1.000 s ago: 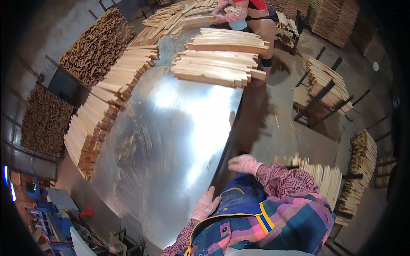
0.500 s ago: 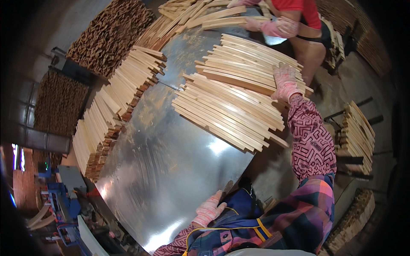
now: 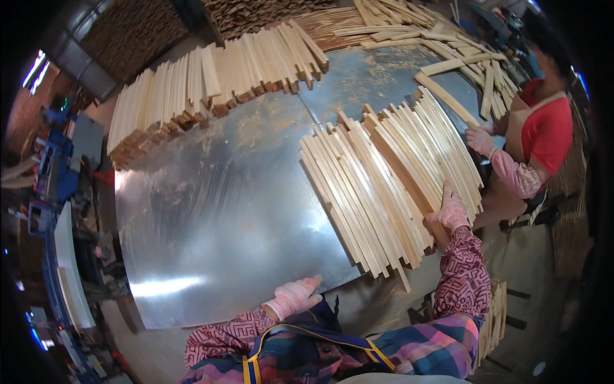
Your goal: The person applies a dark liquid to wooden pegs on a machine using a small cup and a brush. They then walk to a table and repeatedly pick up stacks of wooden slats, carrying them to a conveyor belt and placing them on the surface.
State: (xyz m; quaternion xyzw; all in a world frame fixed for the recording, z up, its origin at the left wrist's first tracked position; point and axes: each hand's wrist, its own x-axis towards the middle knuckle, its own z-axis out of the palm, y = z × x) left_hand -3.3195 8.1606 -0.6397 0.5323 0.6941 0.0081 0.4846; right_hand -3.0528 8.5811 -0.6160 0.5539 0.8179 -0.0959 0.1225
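A fan of pale wooden slats (image 3: 384, 185) lies on the right half of a shiny metal table (image 3: 217, 211). My right hand (image 3: 452, 210), in a pink glove, rests flat on the near right end of those slats. My left hand (image 3: 294, 296), also gloved, lies with fingers apart on the table's near edge and holds nothing. Across the table a person in a red top and tan apron (image 3: 540, 134) has one gloved hand (image 3: 480, 141) on the far side of the same slat pile.
A long stack of slats (image 3: 211, 83) runs along the table's far left edge. Loose slats (image 3: 435, 45) are heaped at the far right. Dark wood stacks (image 3: 128, 32) stand behind. Blue machinery (image 3: 57, 173) sits at left. A slat bundle (image 3: 492, 320) stands by my right leg.
The view has swung closer over the table. My right hand has slid down along the slats toward their near end, and the pile sits nearer to me. My left hand stays at the table edge.
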